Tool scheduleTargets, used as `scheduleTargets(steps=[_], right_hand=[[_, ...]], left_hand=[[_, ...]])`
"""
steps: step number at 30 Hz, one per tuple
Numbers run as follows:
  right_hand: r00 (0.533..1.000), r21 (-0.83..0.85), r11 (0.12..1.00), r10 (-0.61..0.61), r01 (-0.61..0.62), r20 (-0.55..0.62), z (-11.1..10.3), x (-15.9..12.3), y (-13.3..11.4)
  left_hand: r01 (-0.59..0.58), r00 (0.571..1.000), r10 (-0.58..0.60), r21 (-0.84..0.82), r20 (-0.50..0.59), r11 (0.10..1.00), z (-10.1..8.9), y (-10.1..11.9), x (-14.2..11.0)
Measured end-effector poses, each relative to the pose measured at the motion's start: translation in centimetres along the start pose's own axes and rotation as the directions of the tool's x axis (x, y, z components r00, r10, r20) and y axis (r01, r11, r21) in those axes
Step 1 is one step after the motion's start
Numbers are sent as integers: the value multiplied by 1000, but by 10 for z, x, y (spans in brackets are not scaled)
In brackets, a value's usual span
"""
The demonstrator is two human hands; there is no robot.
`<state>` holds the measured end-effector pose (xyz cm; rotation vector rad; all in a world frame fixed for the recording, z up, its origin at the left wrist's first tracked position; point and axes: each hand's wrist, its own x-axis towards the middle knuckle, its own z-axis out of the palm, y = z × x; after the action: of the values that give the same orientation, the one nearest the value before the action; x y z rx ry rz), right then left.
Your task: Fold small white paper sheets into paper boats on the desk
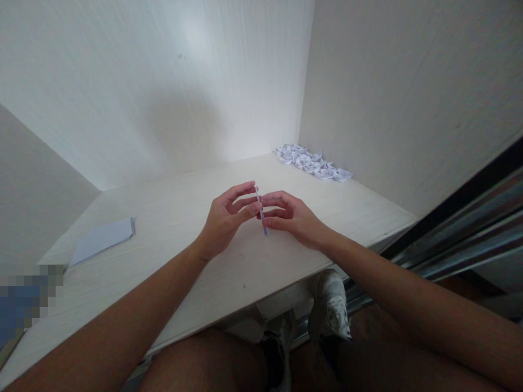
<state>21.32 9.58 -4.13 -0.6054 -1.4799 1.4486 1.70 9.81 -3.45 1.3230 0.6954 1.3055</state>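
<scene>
Between my two hands is a small folded piece of white paper (265,227), seen nearly edge-on and held upright above the white table. My left hand (231,212) pinches it from the left, thumb on the near side and fingertips along its upper edge. From the right, my right hand (292,215) grips the same paper with its thumb low and its fingers higher up. Fingers cover most of the paper, so its exact folded shape cannot be made out.
Several folded white paper pieces (308,162) lie heaped along the right wall at the back. A stack of flat white paper sheets (104,238) rests on the left of the table (196,305). Walls (229,81) enclose the back and sides. My legs and shoes are below the front edge.
</scene>
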Motion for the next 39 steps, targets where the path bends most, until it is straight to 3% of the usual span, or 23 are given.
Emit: scheduleTargets(steps=[39], right_hand=[[997,60,996,63,-61,-36,-2,-1,2]], left_hand=[[5,999,-5,3,51,1000,-1,5,-1]])
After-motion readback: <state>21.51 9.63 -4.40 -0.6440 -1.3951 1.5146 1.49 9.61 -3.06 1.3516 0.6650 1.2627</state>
